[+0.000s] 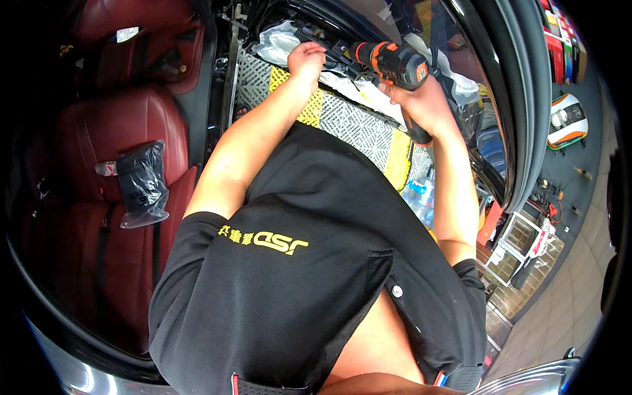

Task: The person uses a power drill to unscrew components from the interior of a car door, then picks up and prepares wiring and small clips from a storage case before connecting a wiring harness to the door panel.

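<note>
My right hand [424, 105] is wrapped round the grip of a black and orange cordless drill [388, 62]. The drill's nose points left, toward a dark strip-like part [332, 56] along the opened car door. Beside that part is my left hand [306, 64], its fingers bent and pressed together against the strip's left end. Whatever its fingertips may pinch is too small to tell. The drill's tip is close to the dark part; I cannot tell whether they touch. White crumpled sheeting [276, 43] shows around the dark part.
Dark red car seats [125, 131] fill the left, with a black item in a clear bag [143, 184] on one. Grey and yellow floor grating [349, 118] lies below my hands. Plastic bottles [418, 197] stand near my right forearm. The door's dark edge [526, 99] curves along the right.
</note>
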A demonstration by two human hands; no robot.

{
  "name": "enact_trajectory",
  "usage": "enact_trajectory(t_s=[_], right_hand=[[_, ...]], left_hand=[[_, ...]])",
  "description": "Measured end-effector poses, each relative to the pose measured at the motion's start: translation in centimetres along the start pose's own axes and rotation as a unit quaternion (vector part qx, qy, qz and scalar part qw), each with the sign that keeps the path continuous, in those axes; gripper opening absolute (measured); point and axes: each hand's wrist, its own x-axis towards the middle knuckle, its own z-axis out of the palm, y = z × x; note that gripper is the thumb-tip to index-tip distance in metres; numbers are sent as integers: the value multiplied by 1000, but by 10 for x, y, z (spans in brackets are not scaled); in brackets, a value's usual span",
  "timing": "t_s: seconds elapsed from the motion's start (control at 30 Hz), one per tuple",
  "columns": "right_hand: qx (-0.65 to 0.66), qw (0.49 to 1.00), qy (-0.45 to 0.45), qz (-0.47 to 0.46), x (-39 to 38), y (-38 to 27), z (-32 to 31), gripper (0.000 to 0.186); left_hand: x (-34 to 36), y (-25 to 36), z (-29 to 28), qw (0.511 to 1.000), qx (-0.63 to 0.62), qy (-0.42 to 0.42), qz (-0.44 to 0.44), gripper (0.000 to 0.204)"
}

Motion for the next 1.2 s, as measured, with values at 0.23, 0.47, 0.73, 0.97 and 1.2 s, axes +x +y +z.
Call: enact_trajectory(t_s=[0.23,0.47,0.73,0.97,1.2], right_hand=[[-3,999,-28,-21,24,-19,-1,26],[-2,998,-64,-4,39,-31,3,28],[-60,995,-68,32,38,-41,-1,31],[-74,995,-68,28,37,-46,2,25],[-75,994,-71,30,42,-43,0,29]], left_hand=[[2,11,-7,994,83,-60,-24,28],[17,0,-17,984,121,-122,39,25],[18,-4,-13,981,133,-139,32,24],[19,-9,-12,981,130,-137,40,24],[20,-11,-11,978,145,-138,53,24]])
